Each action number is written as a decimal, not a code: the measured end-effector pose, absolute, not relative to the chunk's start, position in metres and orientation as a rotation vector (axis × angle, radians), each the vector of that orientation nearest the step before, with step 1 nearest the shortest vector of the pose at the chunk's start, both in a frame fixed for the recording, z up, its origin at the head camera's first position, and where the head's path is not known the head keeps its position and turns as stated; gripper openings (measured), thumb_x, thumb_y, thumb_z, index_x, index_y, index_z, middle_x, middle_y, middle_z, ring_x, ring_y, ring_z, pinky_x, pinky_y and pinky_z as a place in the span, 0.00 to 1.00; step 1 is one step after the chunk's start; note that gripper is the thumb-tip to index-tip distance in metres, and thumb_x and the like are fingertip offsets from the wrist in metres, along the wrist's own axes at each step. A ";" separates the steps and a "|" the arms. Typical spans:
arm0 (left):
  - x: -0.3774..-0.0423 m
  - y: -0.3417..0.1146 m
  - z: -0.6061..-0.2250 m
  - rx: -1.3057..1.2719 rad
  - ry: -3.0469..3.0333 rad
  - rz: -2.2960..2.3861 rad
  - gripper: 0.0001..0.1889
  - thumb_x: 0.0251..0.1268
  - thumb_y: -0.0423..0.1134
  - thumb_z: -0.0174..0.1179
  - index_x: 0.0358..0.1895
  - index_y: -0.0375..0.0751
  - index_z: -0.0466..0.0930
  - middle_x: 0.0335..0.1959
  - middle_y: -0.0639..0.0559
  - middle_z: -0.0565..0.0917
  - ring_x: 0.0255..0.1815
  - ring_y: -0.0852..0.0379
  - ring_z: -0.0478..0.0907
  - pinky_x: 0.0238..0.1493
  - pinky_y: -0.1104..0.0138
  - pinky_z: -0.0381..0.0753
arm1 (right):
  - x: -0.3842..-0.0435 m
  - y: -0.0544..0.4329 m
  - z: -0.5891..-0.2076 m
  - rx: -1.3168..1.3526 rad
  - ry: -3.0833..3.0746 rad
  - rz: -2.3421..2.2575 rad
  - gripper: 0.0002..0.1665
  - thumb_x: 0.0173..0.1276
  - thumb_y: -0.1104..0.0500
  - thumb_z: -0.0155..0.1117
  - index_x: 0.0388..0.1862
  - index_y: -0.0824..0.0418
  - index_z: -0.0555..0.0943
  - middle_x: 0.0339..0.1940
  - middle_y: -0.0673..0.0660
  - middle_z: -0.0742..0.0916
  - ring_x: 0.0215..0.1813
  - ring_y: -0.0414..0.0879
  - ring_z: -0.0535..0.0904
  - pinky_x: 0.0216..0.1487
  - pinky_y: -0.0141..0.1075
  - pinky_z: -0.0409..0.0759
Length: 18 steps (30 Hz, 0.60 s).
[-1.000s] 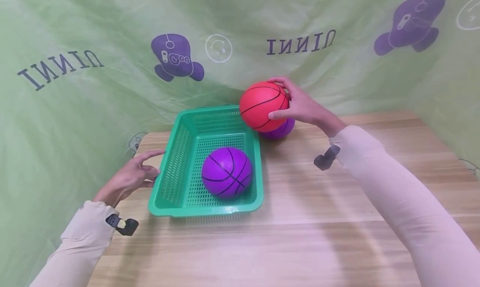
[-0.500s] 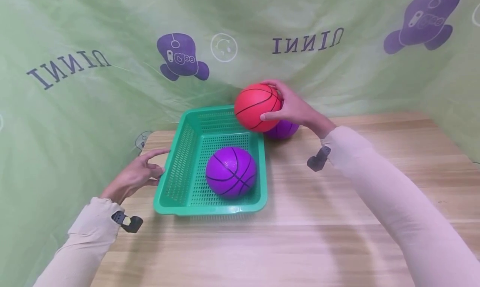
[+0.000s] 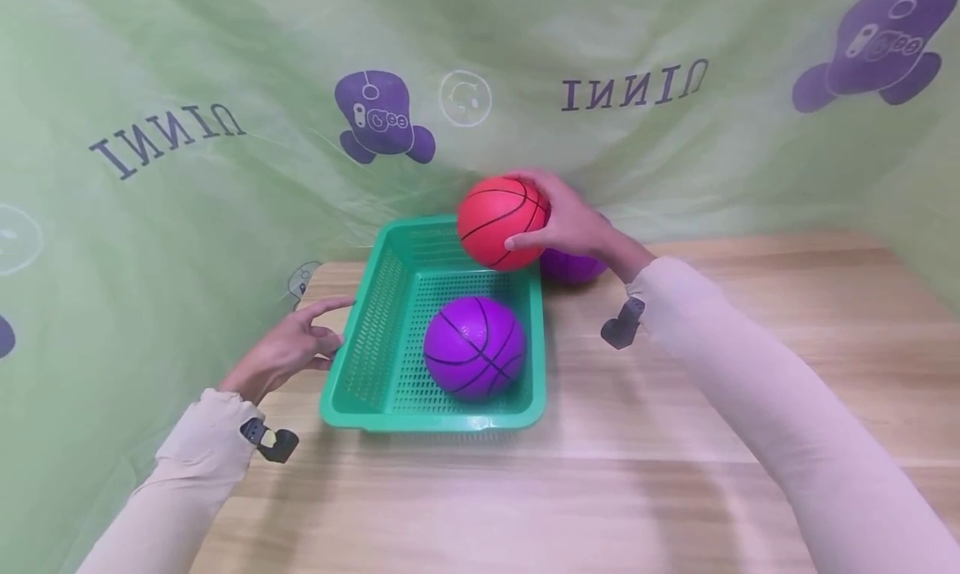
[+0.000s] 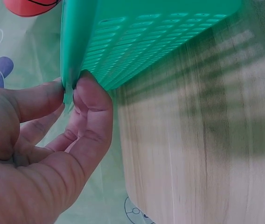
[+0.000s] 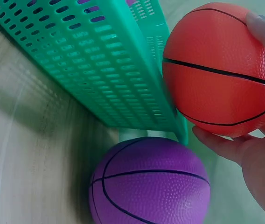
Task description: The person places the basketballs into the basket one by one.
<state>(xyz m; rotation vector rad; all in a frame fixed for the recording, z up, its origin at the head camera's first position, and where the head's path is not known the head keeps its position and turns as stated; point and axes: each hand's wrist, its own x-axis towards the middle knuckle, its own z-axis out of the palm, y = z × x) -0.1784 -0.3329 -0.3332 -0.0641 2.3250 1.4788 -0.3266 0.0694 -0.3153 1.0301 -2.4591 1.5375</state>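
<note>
The right hand (image 3: 562, 216) holds the red basketball (image 3: 495, 228) by its right side. The ball is up over the back right corner of the green basket (image 3: 431, 422); I can't tell if it touches the rim. The left hand (image 3: 292, 345), farther from that ball, pinches the basket's left edge. A purple basketball (image 3: 475, 349) sits inside, front right, with room behind and left of it. A second purple ball (image 3: 573, 267) lies outside, by the right wall.

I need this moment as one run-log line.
left grip: pinches green basket by left rim; right grip: holds red ball over basket's far right corner; purple ball: inside; second purple ball: outside
</note>
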 end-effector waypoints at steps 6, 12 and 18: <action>-0.180 -0.329 -0.335 -0.059 2.324 1.482 0.39 0.67 0.18 0.47 0.80 0.41 0.50 0.32 0.40 0.83 0.36 0.49 0.83 0.44 0.55 0.85 | -0.329 0.063 -0.325 0.982 -2.486 1.471 0.52 0.50 0.54 0.83 0.74 0.50 0.68 0.66 0.53 0.72 0.66 0.48 0.66 0.53 0.45 0.81; -0.180 -0.329 -0.336 -0.065 2.320 1.477 0.40 0.66 0.18 0.47 0.80 0.41 0.50 0.32 0.40 0.83 0.35 0.49 0.82 0.43 0.55 0.85 | -0.328 0.049 -0.331 0.963 -2.534 1.428 0.53 0.49 0.52 0.83 0.74 0.45 0.68 0.66 0.55 0.69 0.65 0.50 0.67 0.52 0.44 0.82; -0.181 -0.330 -0.336 -0.083 2.325 1.480 0.40 0.65 0.17 0.47 0.81 0.42 0.49 0.32 0.41 0.83 0.35 0.50 0.82 0.43 0.56 0.85 | -0.329 0.037 -0.331 1.001 -2.601 1.357 0.54 0.48 0.51 0.84 0.73 0.42 0.68 0.65 0.54 0.68 0.63 0.52 0.71 0.51 0.43 0.82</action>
